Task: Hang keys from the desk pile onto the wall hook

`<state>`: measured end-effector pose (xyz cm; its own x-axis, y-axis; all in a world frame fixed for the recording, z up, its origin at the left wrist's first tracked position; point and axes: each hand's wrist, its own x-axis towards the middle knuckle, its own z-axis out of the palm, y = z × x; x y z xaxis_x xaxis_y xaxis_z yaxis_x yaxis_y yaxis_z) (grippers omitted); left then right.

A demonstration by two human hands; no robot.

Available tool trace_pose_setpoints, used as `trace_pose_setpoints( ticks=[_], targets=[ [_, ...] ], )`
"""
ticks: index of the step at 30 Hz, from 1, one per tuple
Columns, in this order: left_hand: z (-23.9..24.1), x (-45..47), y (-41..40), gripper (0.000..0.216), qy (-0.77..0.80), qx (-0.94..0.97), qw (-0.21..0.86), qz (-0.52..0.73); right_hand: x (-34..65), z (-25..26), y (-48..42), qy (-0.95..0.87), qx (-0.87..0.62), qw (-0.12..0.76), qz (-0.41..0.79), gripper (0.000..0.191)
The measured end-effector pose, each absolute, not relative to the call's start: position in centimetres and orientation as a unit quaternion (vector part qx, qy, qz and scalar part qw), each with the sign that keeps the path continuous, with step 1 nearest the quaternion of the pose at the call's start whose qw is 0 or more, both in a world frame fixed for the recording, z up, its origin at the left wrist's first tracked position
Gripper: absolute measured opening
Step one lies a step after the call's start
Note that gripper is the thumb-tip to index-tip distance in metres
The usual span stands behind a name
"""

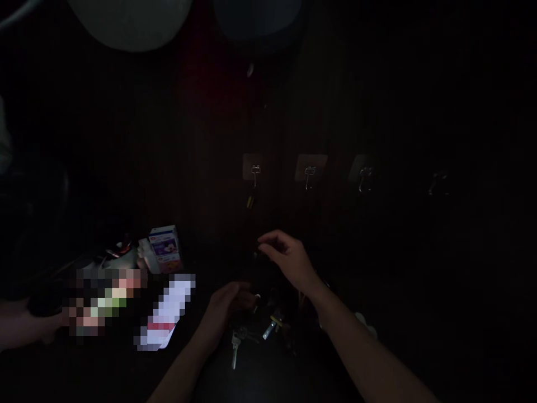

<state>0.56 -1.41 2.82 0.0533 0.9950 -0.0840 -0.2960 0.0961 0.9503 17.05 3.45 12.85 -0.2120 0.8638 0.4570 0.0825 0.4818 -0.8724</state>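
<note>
The scene is very dark. My right hand [289, 257] is raised in front of the wall, thumb and fingers pinched together. A tiny dark thing shows just under its fingertips, too dim to name. Lower and to the left, my left hand [230, 299] is over the dark surface with its fingers curled, and a small shiny piece shows at its fingertips. A silver key [235, 352] lies just below that hand. To its right is another metal piece with a yellow part [271, 326], perhaps a key. Other dim items lie between my forearms.
Wire hooks [309, 173] on clear adhesive pads line the wall. A small yellowish thing [250, 202] hangs below the leftmost hook [255, 170]. At left are a small printed box [168, 249], a lit, pixelated screen [168, 313] and another person's forearm [20, 323]. Pale rounded objects [132, 22] appear above.
</note>
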Motion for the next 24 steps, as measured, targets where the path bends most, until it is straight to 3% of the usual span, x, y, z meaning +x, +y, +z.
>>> trace_pose_setpoints(
  ticks=[8,16,24],
  targets=[
    [3.3,0.3,-1.5,0.027,0.529,0.488,0.388,0.575,15.8,17.5,6.2,-0.635,-0.314,0.628,0.321,0.011],
    [3.1,-0.1,-1.4,0.03,0.54,0.479,0.362,0.59,14.6,20.3,8.7,-0.614,-0.285,0.671,0.303,0.012],
    [2.8,-0.1,-1.4,0.025,0.539,0.494,0.355,0.582,13.9,19.8,10.1,-0.595,-0.306,0.682,0.294,0.009]
  ],
)
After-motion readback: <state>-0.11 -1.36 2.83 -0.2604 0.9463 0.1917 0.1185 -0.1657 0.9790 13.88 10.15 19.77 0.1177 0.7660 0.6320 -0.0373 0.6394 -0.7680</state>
